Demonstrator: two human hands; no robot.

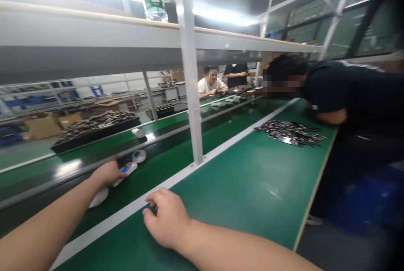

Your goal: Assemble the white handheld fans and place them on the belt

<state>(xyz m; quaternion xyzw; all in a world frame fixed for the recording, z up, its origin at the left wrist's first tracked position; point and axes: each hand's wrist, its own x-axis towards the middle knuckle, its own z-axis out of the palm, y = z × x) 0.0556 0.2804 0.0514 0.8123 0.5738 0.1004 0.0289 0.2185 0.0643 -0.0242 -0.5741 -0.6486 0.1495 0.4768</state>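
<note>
Left hand: laid on a white oblong plastic device with a blue label, on the black conveyor belt; whether it is gripped cannot be told.
Right hand: released, nothing held; it is kept loosely curled over the green bench mat, just beside the white edge strip.
Belt, near the device: a round white disc with a blue centre is placed just beyond it.
Mat, right edge: a heap of flat black-and-metal parts is laid nearby, and a person in a black shirt is bent over that edge.
</note>
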